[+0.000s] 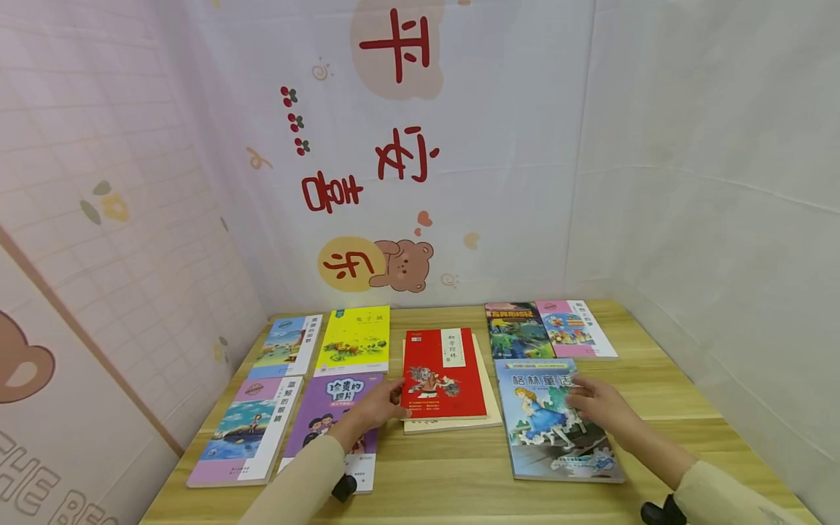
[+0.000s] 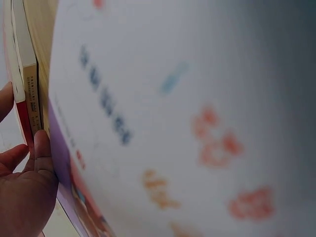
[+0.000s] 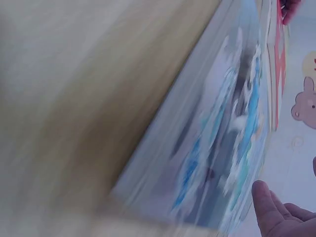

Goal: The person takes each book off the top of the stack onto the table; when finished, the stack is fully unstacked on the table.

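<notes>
A red book (image 1: 433, 379) lies on a cream book (image 1: 494, 394), set slightly askew, in the middle of the table. With curled fingers my left hand (image 1: 370, 410) grips the red book's lower left edge. In the left wrist view, that hand (image 2: 29, 182) has its fingers around the red corner, close to the cream book's spine (image 2: 32, 94). A blue-grey storybook (image 1: 547, 437) lies to the right. My right hand (image 1: 607, 410) is at its right edge, fingertips touching or very near the cover. The right wrist view shows that hand's fingers (image 3: 266, 197) extended; the storybook is blurred there.
A purple book (image 1: 321, 408) lies under my left forearm. Beside it are a pink-and-white book (image 1: 239, 437), a blue-and-white book (image 1: 289, 343) and a yellow book (image 1: 354, 339). A jungle-cover book (image 1: 518, 332) and another pink book (image 1: 574, 328) lie back right. White cloth walls (image 1: 499, 182) enclose the table.
</notes>
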Available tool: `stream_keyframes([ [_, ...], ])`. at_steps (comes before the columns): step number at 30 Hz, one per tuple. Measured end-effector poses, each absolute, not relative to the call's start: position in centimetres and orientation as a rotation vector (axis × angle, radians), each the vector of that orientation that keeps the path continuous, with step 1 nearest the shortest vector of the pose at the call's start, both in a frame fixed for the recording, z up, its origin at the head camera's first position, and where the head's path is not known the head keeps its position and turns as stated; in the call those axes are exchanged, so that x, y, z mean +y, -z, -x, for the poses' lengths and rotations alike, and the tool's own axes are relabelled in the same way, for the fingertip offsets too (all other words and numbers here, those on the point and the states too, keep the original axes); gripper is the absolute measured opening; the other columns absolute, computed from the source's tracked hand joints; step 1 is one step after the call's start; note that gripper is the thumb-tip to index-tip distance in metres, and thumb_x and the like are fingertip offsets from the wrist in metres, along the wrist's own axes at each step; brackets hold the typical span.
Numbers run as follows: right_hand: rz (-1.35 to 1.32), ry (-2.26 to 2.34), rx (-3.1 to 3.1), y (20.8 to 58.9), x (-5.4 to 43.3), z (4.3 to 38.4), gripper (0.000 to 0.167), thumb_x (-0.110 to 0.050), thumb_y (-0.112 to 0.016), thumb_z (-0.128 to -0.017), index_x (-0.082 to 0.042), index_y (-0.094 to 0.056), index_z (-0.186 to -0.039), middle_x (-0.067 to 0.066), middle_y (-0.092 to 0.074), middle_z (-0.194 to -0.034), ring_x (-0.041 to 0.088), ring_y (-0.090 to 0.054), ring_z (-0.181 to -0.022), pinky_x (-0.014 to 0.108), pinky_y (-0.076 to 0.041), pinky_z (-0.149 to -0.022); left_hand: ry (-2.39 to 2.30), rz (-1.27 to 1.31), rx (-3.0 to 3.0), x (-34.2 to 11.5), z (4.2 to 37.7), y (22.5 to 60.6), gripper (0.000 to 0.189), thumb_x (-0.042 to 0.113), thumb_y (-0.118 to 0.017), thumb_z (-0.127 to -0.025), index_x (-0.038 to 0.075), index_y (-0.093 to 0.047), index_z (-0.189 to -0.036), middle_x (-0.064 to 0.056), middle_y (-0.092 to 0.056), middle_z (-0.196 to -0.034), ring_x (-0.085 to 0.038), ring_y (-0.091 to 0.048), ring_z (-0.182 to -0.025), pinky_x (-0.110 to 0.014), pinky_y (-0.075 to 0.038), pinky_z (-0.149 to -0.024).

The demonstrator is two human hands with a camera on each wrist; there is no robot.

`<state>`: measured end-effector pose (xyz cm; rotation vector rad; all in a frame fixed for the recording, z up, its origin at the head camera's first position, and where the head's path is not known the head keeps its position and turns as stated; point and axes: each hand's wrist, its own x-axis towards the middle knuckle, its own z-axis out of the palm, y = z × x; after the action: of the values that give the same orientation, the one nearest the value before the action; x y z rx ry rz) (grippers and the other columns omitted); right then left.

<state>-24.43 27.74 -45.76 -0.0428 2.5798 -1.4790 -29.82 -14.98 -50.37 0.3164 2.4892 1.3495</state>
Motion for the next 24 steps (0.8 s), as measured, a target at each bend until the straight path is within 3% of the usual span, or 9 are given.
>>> stream_keyframes([
  [13,0.031,1.664,2.451,46.9,21.3,27.9,0.062,-0.006,-0.061,-0.097,0.014,-0.030,-0.147,0.035,-0.046,-0.139,0.042,-0.057,-0.118,0.044,-0.054,-0.090,-1.369,-0.321,2.494,-15.0,29.7,50.3,0.074,0.003,-0.076,-0.085,-0.003,-0.039,-0.149,-0.010,-0.061,-0.111,-0.023,-0.054,-0.095,-0.038,-0.048,-0.082],
  [24,-0.032,1.840,2.288,48.1,16.8,29.7,0.058,0.004,-0.059,-0.094,0.015,-0.033,-0.145,0.037,-0.046,-0.137,0.044,-0.057,-0.117,0.047,-0.052,-0.092,-1.383,-0.295,2.476,-15.0,29.5,50.1,0.071,0.006,-0.077,-0.085,0.000,-0.044,-0.148,-0.009,-0.062,-0.108,-0.023,-0.054,-0.093,-0.038,-0.046,-0.079],
])
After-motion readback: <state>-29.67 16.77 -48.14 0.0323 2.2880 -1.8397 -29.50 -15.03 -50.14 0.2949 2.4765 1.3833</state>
